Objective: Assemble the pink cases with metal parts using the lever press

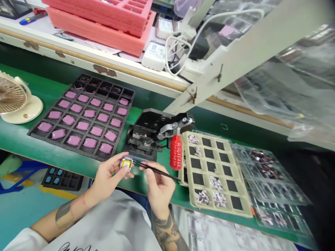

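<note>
My left hand (pixel 111 172) pinches a small watch case (pixel 126 163) with a yellow and silver inside facing up. Between the thumb and fingers of my right hand (pixel 160 183) is a pair of dark tweezers (pixel 157 169), its tip at the right edge of the case. Just beyond both hands stands a black toggle-clamp press (pixel 149 134) with a red ribbed handle (pixel 176 152). To the left lies a dark foam tray (pixel 78 116) holding many purple cases, with several black pieces in its far rows.
At right, a cream compartment tray (pixel 192 174) holds small silvery parts. Clear plastic trays (pixel 272 191) lie beyond it. A small fan (pixel 24 104) stands far left. A slanted white post (pixel 222 66) crosses the shelf, which carries red foam trays (pixel 96 31) and a white cable (pixel 167 57).
</note>
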Demonstrator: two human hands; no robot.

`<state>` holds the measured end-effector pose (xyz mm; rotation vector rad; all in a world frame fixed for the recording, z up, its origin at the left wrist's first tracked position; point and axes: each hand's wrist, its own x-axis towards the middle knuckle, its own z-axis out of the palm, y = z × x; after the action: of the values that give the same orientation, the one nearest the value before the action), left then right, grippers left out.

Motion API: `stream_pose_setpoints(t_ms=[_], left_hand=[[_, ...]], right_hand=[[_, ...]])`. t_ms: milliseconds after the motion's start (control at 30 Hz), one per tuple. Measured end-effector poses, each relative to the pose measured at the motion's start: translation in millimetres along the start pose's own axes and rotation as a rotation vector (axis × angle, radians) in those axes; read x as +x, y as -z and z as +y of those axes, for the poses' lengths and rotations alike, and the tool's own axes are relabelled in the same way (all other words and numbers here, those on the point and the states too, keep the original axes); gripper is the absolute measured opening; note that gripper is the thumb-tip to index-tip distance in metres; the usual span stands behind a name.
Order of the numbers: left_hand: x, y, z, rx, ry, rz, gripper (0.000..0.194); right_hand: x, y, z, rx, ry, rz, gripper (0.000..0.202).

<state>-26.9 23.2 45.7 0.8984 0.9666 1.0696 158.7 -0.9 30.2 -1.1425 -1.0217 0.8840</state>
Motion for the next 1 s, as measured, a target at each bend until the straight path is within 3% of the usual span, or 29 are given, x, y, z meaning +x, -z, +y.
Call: stream_pose_setpoints(t_ms=[133,200,267,300,400,433,500,600,733,833,1000], left_hand=[[4.6,1.1,-8.2,-0.102,0.074,0.017,0.065],[7.1,3.2,-14.3,-0.104,0.124,0.058,0.068],[8.8,4.5,-20.2,-0.058,0.148,0.076,0.069],[9.2,4.6,-23.1,-0.031,0.151,0.065,0.069],[9.7,2.6,-32.2,0.028,0.164,-0.014,0.067],[9.8,1.5,-35.7,0.043,0.166,-0.040,0.067],[9.7,0.1,-43.5,0.072,0.165,-0.074,0.068],[9.3,2.8,-57.0,0.147,0.163,-0.096,0.067],[9.1,14.9,-74.3,0.278,0.130,-0.136,0.059],[9.3,21.7,-81.6,0.338,0.106,-0.186,0.059],[9.9,20.8,-83.1,0.380,0.097,-0.172,0.058]], right_hand=[[2.6,17.7,2.3,0.123,-0.130,-0.069,0.014],[10.9,39.5,-6.2,0.172,-0.121,-0.189,0.023],[24.4,66.6,-19.8,0.062,-0.045,-0.261,0.027],[31.9,79.9,-27.1,-0.074,0.030,-0.192,0.025],[49.6,108.7,-41.0,-0.594,0.363,0.280,0.014],[52.3,113.2,-40.6,-0.745,0.453,0.347,0.022],[51.9,114.7,-31.0,-0.959,0.534,0.228,0.033],[41.4,105.2,-2.4,-1.212,0.494,-0.107,0.030],[27.0,99.3,21.4,-1.413,0.416,-0.273,0.029],[28.7,123.5,8.4,-1.423,0.276,-0.213,0.035],[58.7,208.7,-39.8,-1.589,-0.037,0.025,0.036]])
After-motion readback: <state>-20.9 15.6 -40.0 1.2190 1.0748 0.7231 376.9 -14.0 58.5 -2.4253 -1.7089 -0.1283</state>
